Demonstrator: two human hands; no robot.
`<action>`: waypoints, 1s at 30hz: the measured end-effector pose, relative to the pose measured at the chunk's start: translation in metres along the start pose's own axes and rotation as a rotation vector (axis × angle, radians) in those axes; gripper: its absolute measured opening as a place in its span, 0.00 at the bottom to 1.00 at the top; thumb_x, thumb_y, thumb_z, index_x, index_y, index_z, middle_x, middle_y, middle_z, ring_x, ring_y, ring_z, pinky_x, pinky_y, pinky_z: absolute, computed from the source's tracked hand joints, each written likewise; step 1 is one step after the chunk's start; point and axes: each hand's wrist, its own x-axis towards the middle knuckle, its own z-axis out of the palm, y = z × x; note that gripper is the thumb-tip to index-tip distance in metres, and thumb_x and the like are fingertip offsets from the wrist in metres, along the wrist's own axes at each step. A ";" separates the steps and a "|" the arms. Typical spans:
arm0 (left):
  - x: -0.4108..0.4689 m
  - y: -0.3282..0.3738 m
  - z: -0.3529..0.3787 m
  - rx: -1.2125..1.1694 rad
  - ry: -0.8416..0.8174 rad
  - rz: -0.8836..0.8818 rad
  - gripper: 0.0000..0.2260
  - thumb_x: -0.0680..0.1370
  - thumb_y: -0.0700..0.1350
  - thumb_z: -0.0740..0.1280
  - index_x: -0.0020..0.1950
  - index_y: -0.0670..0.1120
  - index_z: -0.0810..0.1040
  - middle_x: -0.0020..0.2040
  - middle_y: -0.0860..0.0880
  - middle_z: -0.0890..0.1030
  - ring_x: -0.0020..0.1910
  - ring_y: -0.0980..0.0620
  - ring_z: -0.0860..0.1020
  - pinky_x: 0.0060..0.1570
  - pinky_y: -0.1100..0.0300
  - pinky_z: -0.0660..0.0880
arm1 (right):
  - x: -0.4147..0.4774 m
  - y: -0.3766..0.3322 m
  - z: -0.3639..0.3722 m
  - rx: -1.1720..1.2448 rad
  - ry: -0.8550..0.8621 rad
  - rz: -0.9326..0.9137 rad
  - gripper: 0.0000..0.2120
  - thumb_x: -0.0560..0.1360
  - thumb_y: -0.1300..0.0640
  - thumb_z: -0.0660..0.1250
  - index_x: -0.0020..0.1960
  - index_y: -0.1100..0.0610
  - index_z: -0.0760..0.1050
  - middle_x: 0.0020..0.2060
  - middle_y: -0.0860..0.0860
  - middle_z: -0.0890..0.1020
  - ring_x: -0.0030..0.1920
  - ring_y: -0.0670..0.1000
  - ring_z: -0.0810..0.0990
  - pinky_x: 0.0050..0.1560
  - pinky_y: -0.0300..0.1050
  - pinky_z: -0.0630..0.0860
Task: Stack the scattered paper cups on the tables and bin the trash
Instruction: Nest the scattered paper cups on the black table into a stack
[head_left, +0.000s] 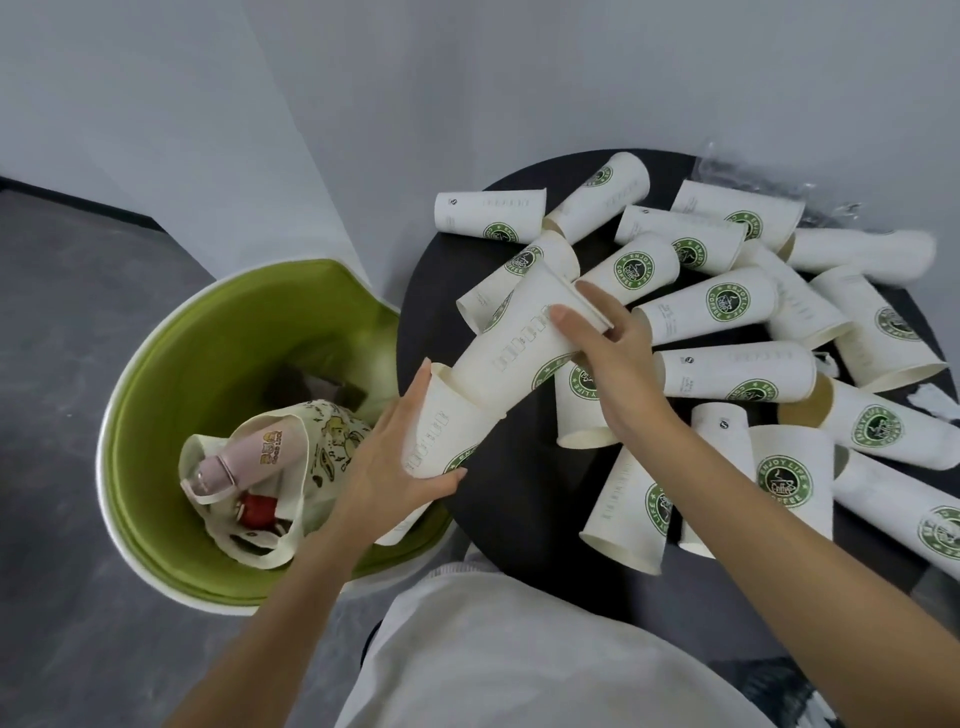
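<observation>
Several white paper cups with green coffee logos lie scattered on a round black table (498, 525). My left hand (400, 457) grips one white cup (441, 431) at the table's left edge. My right hand (613, 358) grips a second cup (524, 338), whose base end sits partly inside the mouth of the first. Both cups are tilted, running from lower left to upper right. Clear crumpled plastic wrap (748, 176) lies at the table's far right edge. Small white paper scraps (930, 400) lie among the cups on the right.
A green seat with a white rim (156, 374) stands left of the table. It holds a cream tote bag (311, 467) with a pink bottle (234, 462) and a red item. Grey walls rise behind; dark floor lies at left.
</observation>
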 end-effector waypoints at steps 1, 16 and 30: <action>0.001 0.003 -0.001 -0.013 -0.017 0.014 0.52 0.68 0.50 0.78 0.76 0.66 0.43 0.68 0.66 0.61 0.65 0.67 0.60 0.58 0.61 0.65 | -0.001 0.004 -0.001 -0.001 -0.016 0.027 0.28 0.66 0.48 0.76 0.64 0.51 0.73 0.59 0.49 0.77 0.57 0.48 0.78 0.49 0.36 0.76; 0.019 0.046 0.015 -0.224 -0.105 0.043 0.48 0.68 0.56 0.73 0.75 0.72 0.41 0.66 0.70 0.65 0.63 0.74 0.64 0.57 0.71 0.65 | -0.046 0.014 0.001 -0.355 -0.073 -0.355 0.16 0.81 0.56 0.59 0.68 0.52 0.70 0.62 0.37 0.73 0.64 0.38 0.70 0.62 0.30 0.66; 0.020 0.056 0.028 -0.325 -0.156 -0.021 0.47 0.67 0.53 0.74 0.74 0.73 0.45 0.60 0.63 0.75 0.59 0.65 0.74 0.57 0.61 0.76 | -0.057 0.029 -0.004 -0.268 -0.100 -0.260 0.14 0.81 0.58 0.59 0.65 0.54 0.75 0.62 0.46 0.78 0.65 0.41 0.71 0.62 0.29 0.66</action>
